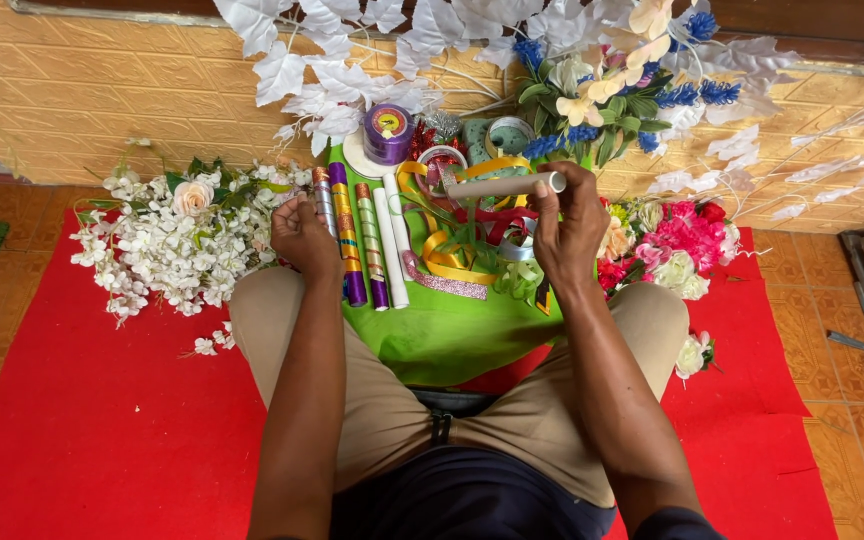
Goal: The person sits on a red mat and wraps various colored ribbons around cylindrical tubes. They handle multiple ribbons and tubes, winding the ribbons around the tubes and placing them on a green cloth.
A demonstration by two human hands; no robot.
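My right hand holds a rolled beige tube of paper level above a green cloth, its open end pointing right. My left hand is raised with the fingers curled, close to several rolled foil sheets in purple, gold and white that lie side by side on the cloth. I cannot tell whether the left fingers pinch anything. Loose yellow, red and silver ribbons are tangled on the cloth under the tube.
White artificial blossoms lie left on the red mat. Pink and white flowers lie right. Ribbon spools, white leaves and a blue-and-cream bouquet rest against the yellow wall. My crossed legs fill the foreground.
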